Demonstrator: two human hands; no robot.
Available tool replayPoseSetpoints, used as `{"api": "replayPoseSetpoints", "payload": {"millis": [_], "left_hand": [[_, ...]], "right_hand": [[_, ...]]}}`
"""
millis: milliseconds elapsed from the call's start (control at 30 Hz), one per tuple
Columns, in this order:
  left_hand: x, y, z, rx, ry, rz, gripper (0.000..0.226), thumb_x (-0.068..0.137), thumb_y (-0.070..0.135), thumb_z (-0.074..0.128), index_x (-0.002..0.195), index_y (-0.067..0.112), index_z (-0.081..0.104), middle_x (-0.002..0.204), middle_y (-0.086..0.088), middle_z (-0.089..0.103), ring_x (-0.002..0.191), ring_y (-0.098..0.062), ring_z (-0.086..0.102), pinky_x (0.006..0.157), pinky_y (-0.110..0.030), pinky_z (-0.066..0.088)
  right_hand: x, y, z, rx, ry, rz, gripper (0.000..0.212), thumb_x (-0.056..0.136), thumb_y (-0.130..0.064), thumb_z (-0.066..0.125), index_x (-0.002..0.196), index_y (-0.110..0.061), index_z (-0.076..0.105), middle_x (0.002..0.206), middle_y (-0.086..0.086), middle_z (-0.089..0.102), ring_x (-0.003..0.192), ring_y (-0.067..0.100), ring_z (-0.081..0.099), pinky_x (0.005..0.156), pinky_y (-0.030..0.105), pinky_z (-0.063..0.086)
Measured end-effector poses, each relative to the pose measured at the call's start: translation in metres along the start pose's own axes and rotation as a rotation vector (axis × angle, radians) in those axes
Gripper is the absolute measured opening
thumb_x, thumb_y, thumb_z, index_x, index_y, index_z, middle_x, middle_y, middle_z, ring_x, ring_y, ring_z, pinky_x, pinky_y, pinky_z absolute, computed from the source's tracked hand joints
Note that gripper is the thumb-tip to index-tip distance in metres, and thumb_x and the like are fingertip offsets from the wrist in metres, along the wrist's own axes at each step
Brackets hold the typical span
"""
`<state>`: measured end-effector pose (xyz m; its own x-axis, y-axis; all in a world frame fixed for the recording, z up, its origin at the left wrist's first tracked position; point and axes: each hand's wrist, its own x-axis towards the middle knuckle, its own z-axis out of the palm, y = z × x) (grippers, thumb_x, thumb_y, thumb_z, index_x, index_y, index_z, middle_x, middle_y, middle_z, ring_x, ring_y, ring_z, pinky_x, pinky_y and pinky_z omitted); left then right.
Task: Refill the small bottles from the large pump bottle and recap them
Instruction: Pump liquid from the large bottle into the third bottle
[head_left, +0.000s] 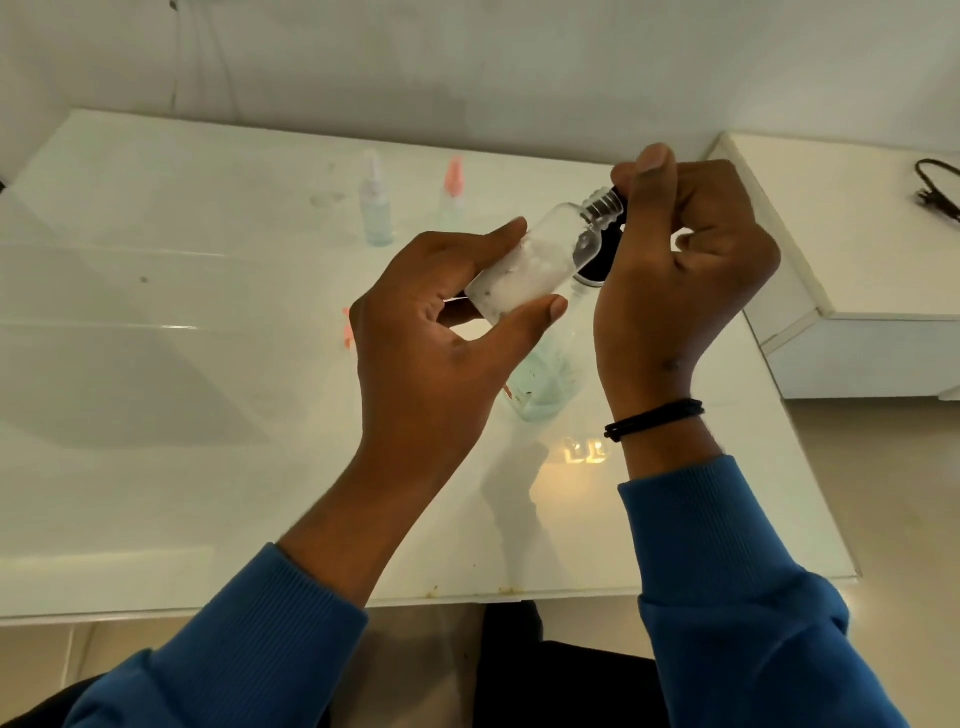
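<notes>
Both hands hold one unlabelled small bottle.

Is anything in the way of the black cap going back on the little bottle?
Nothing visible is. The right hand holds the black cap right at the threaded neck of the small bottle, which the left hand grips.
</notes>
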<state>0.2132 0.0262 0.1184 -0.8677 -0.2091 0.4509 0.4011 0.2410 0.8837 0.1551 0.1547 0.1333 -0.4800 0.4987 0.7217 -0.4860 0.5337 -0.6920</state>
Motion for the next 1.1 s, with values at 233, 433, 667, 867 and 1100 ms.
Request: {"api": "replayPoseSetpoints", "payload": {"millis": [233, 433, 667, 867, 1100], "left_hand": [[0.0004, 0.0006, -0.0006, 0.019, -0.003, 0.006, 0.048, 0.081, 0.026, 0.085, 0.123, 0.008, 0.070, 0.114, -0.002, 0.071, 0.103, -0.019, 0.068, 0.081, -0.022, 0.060], [0.0017, 0.0016, 0.0001, 0.011, 0.004, 0.020, 0.048, 0.082, 0.026, 0.085, 0.123, 0.007, 0.070, 0.114, -0.002, 0.071, 0.105, -0.017, 0.068, 0.081, -0.019, 0.058], [0.0007, 0.0001, 0.0005, 0.010, 0.003, 0.009, 0.048, 0.081, 0.026, 0.085, 0.123, 0.008, 0.070, 0.115, -0.002, 0.071, 0.104, -0.017, 0.068, 0.082, -0.020, 0.059], [0.0007, -0.0015, 0.0005, 0.008, 0.003, -0.003, 0.048, 0.081, 0.025, 0.086, 0.123, 0.007, 0.070, 0.114, -0.004, 0.071, 0.104, -0.021, 0.069, 0.082, -0.028, 0.061], [0.0008, 0.0001, 0.0003, 0.008, 0.004, 0.001, 0.048, 0.082, 0.026, 0.085, 0.123, 0.008, 0.070, 0.116, -0.003, 0.071, 0.105, -0.018, 0.068, 0.082, -0.023, 0.060]], "right_hand": [[-0.0061, 0.0004, -0.0001, 0.006, 0.007, -0.001, 0.031, 0.097, -0.013, 0.061, 0.070, 0.000, 0.068, 0.067, 0.009, 0.065, 0.061, 0.029, 0.057, 0.063, 0.048, 0.046], [0.0011, -0.0007, 0.0010, -0.010, 0.019, -0.032, 0.032, 0.097, -0.015, 0.061, 0.070, 0.001, 0.068, 0.066, 0.009, 0.067, 0.060, 0.029, 0.057, 0.065, 0.049, 0.048], [-0.0004, -0.0011, 0.0015, 0.005, 0.011, 0.011, 0.031, 0.097, -0.012, 0.062, 0.069, -0.001, 0.068, 0.067, 0.006, 0.066, 0.062, 0.031, 0.058, 0.064, 0.050, 0.047], [-0.0067, -0.0008, 0.0017, 0.027, 0.019, 0.028, 0.030, 0.097, -0.011, 0.062, 0.069, 0.002, 0.067, 0.067, 0.010, 0.065, 0.062, 0.033, 0.058, 0.063, 0.051, 0.047], [-0.0034, -0.0028, 0.0029, -0.010, 0.037, 0.014, 0.030, 0.097, -0.013, 0.063, 0.070, 0.000, 0.067, 0.067, 0.008, 0.066, 0.062, 0.032, 0.058, 0.062, 0.048, 0.048]]}}
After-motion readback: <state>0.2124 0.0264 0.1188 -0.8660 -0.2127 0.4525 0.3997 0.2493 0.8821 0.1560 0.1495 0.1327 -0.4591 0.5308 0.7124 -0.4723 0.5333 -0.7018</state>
